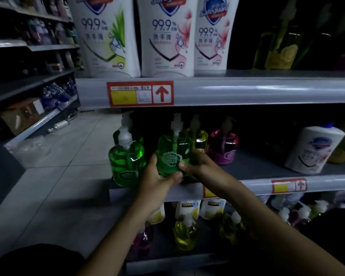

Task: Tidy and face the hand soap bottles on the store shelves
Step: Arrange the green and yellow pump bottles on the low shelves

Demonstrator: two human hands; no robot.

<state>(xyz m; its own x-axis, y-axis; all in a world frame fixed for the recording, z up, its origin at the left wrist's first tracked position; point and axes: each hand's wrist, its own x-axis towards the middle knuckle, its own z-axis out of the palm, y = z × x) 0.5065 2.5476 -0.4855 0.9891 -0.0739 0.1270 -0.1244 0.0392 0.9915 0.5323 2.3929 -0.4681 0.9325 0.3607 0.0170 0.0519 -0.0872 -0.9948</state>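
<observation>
A clear green pump bottle of hand soap stands upright at the front of the middle shelf, its label towards me. My left hand wraps its lower left side and my right hand grips its right side. Just to its left stands a second green pump bottle, with another green one behind it. A yellow bottle and a pink bottle stand further back on the right.
A white Safeguard bottle leans on the same shelf at the right. Three tall white Safeguard bottles line the top shelf. Yellow and pink bottles fill the lower shelf. A tiled aisle floor and other shelving lie to the left.
</observation>
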